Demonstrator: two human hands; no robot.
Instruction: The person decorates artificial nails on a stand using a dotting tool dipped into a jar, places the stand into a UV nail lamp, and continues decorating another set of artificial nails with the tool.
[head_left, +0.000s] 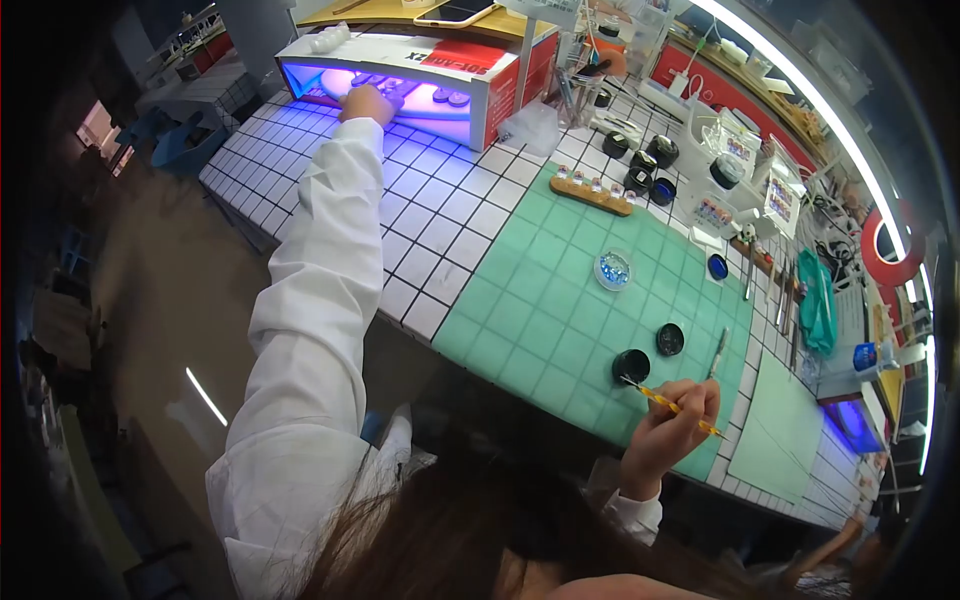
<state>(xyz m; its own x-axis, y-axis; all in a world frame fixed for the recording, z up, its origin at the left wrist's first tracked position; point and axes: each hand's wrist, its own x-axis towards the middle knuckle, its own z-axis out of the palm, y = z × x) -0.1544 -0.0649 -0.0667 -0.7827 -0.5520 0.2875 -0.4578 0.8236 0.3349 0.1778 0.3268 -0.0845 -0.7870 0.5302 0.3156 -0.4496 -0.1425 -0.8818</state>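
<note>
My left arm is stretched out to a box lit violet inside (500,95), its front open. At that opening is my left hand (368,103), fingers curled against dark small pieces whose kind I cannot make out. My right hand (672,430) pinches a thin yellow-handled brush (662,401). The brush's tip points into an open black jar (630,367) on the green mat (520,310). Beside the jar lies a round black lid (670,339). Farther back on the mat is a clear round dish (613,270) with small blue shiny bits.
A wooden strip (592,196) carrying several small decorated pieces lies at the mat's far edge. Several black jars (640,165) stand behind it. Clear boxes (722,150) fill the back right. A slim tool (719,352) lies right of the lid. A phone (455,11) rests above the lit box.
</note>
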